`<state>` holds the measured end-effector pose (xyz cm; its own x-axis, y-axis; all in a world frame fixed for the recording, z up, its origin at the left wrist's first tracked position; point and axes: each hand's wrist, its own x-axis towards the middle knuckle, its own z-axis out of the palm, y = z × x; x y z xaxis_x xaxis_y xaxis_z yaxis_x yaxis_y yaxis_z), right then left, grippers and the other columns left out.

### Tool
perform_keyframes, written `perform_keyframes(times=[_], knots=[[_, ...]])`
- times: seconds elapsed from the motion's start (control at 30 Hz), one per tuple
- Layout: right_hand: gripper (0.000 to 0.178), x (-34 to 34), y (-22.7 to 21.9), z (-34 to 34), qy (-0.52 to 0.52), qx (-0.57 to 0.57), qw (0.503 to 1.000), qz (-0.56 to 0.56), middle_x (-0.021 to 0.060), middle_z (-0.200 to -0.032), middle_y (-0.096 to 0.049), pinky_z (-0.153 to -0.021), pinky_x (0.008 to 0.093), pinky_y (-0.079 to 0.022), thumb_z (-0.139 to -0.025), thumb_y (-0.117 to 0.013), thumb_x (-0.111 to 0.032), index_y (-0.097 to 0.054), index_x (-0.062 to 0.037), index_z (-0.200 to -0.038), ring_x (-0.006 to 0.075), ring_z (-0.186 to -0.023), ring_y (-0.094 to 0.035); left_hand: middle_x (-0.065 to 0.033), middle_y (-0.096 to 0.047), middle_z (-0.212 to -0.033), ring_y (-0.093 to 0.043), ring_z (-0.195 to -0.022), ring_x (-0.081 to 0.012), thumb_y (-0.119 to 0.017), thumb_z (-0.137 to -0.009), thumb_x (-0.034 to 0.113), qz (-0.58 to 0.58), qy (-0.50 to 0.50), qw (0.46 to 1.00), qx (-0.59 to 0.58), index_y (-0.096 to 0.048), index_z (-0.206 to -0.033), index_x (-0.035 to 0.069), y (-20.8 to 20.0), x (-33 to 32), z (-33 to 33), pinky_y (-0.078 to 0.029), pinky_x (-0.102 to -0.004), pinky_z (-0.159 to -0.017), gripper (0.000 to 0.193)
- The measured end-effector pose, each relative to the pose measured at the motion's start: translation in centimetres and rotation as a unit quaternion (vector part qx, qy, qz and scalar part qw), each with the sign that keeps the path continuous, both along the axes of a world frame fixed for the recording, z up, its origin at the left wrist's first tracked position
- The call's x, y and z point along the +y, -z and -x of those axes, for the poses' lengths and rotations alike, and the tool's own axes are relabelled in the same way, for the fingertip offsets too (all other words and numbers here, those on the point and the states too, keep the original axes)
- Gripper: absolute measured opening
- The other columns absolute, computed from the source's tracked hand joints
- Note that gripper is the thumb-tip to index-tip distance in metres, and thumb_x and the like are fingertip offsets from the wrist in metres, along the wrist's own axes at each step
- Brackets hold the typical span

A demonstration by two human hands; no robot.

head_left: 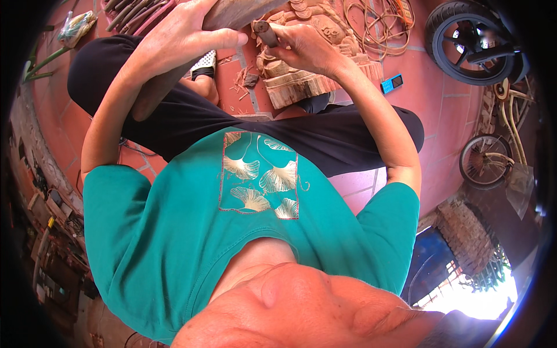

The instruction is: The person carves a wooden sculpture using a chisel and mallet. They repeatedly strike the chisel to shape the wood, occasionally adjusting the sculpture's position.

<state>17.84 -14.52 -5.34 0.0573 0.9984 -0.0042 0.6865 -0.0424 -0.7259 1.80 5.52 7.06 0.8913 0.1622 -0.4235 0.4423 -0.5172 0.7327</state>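
Observation:
I sit on a red tiled floor (429,110) in a teal shirt and black trousers. My left hand (185,35) grips a long wooden mallet (154,90), whose head rises toward the top edge. My right hand (304,49) is closed around a chisel's dark wooden handle (266,33). The chisel tip is hidden, so I cannot tell if it touches the wood. Under that hand lies a pale carved wooden block (301,84) with relief figures. The mallet head hovers just left of the chisel handle.
Wood chips (239,81) litter the tiles beside a patterned sandal (204,62). Several chisels (134,11) lie at the top left. A blue phone (391,83), coiled cord (377,26), a motorbike wheel (464,40) and a bicycle wheel (484,160) stand to the right.

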Motion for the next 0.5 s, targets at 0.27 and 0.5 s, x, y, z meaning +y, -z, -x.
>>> perform_keyframes(times=[0.27,0.5], knots=[[0.022,0.4,0.2,-0.3,-0.025,0.003,1.0,-0.018,0.0194,-0.078,-0.067,-0.069,0.0489,-0.053,-0.083,-0.07,-0.011,-0.062,-0.0046,-0.103,0.0392,-0.081,-0.069,-0.0197,-0.067,-0.102,-0.065,-0.092,-0.0252,-0.076,-0.083,0.032,-0.03,0.024,0.988,-0.153,-0.053,-0.134,-0.004,3.8,0.6,1.7,-0.051,-0.0367,-0.085,0.067],[0.026,0.1,0.7,-0.6,-0.019,-0.019,0.999,0.03,0.0193,-0.084,-0.07,-0.071,0.048,-0.054,-0.083,-0.072,-0.014,-0.063,-0.0041,-0.106,0.0393,-0.082,-0.069,-0.0156,-0.064,-0.085,-0.063,-0.072,-0.0214,-0.074,-0.084,0.027,-0.006,0.039,0.996,-0.079,-0.052,-0.132,-0.002,3.7,-1.1,1.7,-0.051,-0.0371,-0.07,0.06]])
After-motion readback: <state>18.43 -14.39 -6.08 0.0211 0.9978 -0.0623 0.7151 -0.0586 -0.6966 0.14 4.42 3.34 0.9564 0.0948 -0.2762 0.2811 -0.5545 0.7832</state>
